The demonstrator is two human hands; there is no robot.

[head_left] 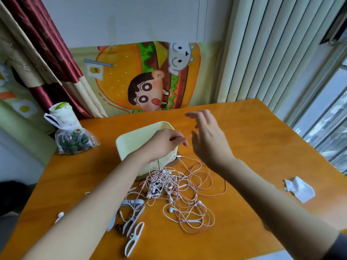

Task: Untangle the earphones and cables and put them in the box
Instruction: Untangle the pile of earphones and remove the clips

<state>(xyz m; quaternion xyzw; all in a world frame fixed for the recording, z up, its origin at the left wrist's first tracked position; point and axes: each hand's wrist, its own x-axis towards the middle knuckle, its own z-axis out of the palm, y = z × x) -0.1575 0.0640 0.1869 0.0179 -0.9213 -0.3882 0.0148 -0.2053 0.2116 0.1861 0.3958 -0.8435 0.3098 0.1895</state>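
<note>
Though label [64, 116] illegible, cable [158, 167] in left hand [163, 142].

One box [129, 141], one tangle [174, 188], two hands [163, 143] [208, 139].

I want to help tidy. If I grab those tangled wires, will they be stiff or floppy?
Probably floppy: the wires lie in loose loops, and a strand pinched by the left hand dangles. They likely lift as one clump, since the middle looks knotted. Probably light, being thin.
</note>
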